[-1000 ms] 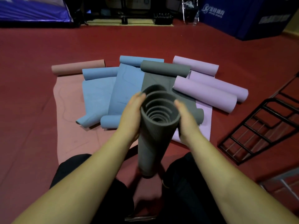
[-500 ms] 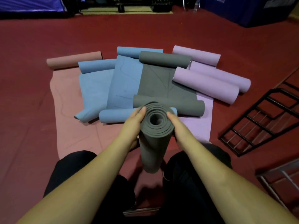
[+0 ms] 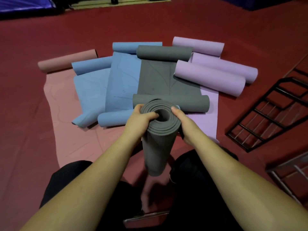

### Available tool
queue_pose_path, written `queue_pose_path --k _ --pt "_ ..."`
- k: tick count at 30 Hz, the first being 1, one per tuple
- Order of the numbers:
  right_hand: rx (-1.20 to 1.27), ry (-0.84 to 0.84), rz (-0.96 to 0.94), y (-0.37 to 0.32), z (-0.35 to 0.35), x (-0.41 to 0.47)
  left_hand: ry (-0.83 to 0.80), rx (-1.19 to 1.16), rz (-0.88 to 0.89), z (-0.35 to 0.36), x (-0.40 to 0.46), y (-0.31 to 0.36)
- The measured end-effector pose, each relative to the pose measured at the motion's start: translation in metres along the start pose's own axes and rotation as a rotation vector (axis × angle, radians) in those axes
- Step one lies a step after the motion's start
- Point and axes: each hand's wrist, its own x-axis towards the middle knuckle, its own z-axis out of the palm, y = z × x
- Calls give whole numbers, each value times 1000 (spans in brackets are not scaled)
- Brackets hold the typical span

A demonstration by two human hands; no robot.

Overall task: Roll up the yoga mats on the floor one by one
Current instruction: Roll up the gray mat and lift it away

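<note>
Between the person's knees, in the head view, a rolled grey mat (image 3: 159, 147) stands on end on the red floor (image 3: 25, 130), its spiral top end facing the camera. The left hand (image 3: 139, 120) grips the top of the roll from the left, fingers wrapped round the outer layer and the thumb hooked over the rim into the central hole. The right hand (image 3: 182, 123) clasps the same end from the right, fingers curled around the outside.

Just beyond the roll lie the other mats, overlapping one another. A grey mat (image 3: 166, 80) lies partly open, curled into a roll at both its near and far ends. To its left, two blue mats (image 3: 123, 84) lie partly unrolled, and a pink mat (image 3: 66, 97) spreads out beneath them with its far end rolled. On the right, a lilac mat (image 3: 209, 120) lies flat under the grey one, and three lilac rolls (image 3: 210, 77) lie side by side, touching, beyond it.

A black metal rack (image 3: 270, 114) lies on the floor to the right, apart from the mats.
</note>
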Motion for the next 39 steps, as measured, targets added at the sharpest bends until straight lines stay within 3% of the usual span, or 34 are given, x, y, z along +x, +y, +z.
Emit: queue_pose_path --k 4,10,19,22,24,27,30,32,35,39 --pt "-58 28 59 -19 -7 21 -15 -22 13 16 19 20" --pt "93 56 9 -42 -53 53 -19 247 69 65 55 47" --pt "298 171 109 -2 -188 111 -158 537 -35 213 128 24" --pt "422 292 93 33 -266 112 -255 620 -35 266 142 8" --pt "423 500 135 71 -321 92 -317 690 -36 298 149 -10" --pt "250 836 311 140 -383 40 -373 783 -19 331 155 -31" --pt "-55 924 538 224 -419 -6 -421 861 -15 355 159 -49" --pt "-212 894 629 271 -426 -21 -460 858 -15 367 158 -60" --pt "-488 654 749 322 -415 -25 -518 936 20 381 153 -73" --pt "-787 560 665 363 -391 -14 -557 888 27 388 152 -78"
